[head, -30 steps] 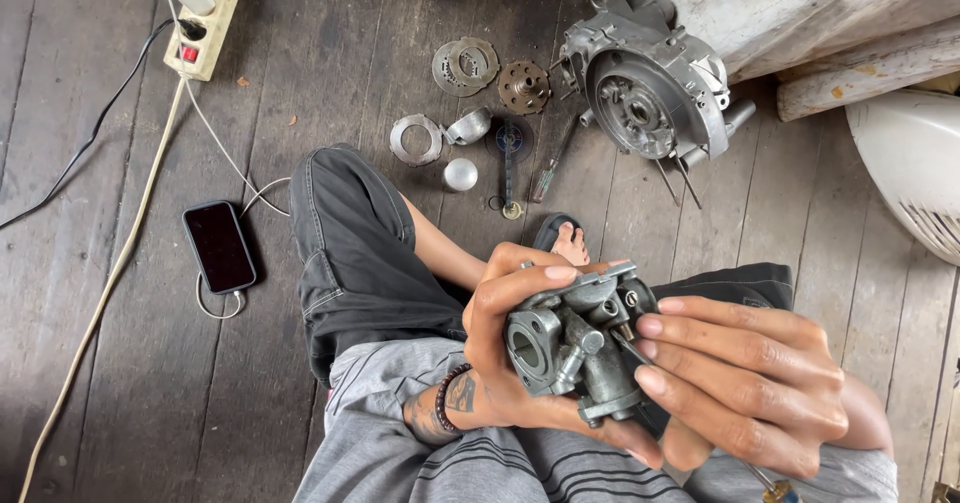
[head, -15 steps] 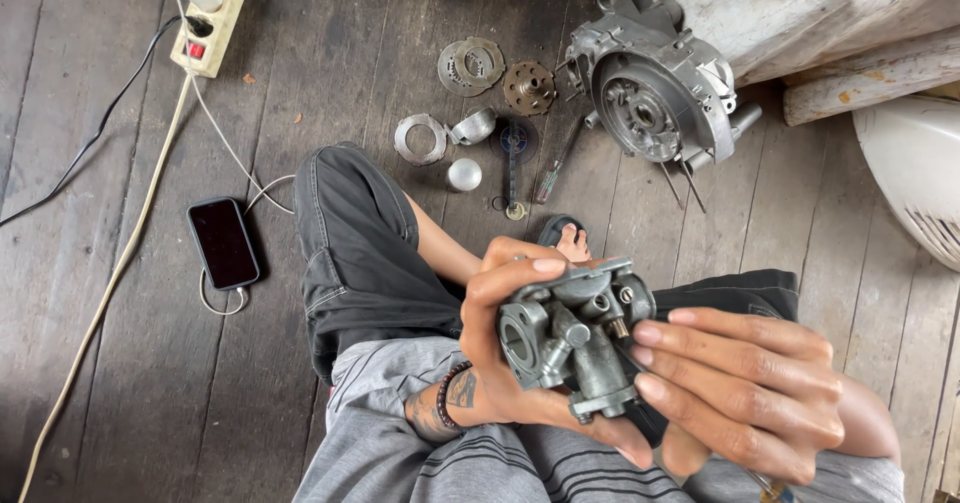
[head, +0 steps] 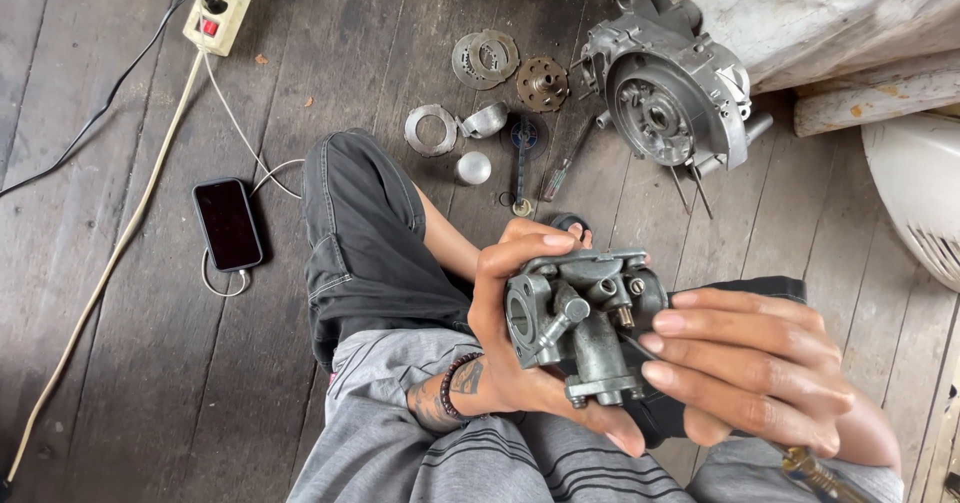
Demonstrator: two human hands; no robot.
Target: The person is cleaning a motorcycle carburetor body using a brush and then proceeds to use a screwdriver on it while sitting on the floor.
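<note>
A grey metal carburetor [head: 578,325] is held above my lap. My left hand [head: 510,363] is wrapped around it from the left and below, thumb along its top edge. My right hand [head: 755,373] rests against its right side with the fingertips touching the body. A beaded bracelet and a tattoo show on my left wrist. I sit cross-legged in dark shorts on a wooden plank floor [head: 120,383].
An engine casing [head: 668,93] lies at the upper right. Discs [head: 485,58], a ring [head: 430,129], a small dome [head: 473,167] and a screwdriver [head: 567,166] lie ahead of my knee. A black phone [head: 228,223] lies left, cabled to a power strip [head: 225,8]. A white curved shell [head: 920,193] sits right.
The carburetor has tilted slightly in my hands, and my right fingers have shifted along its right side. The view has drifted a little.
</note>
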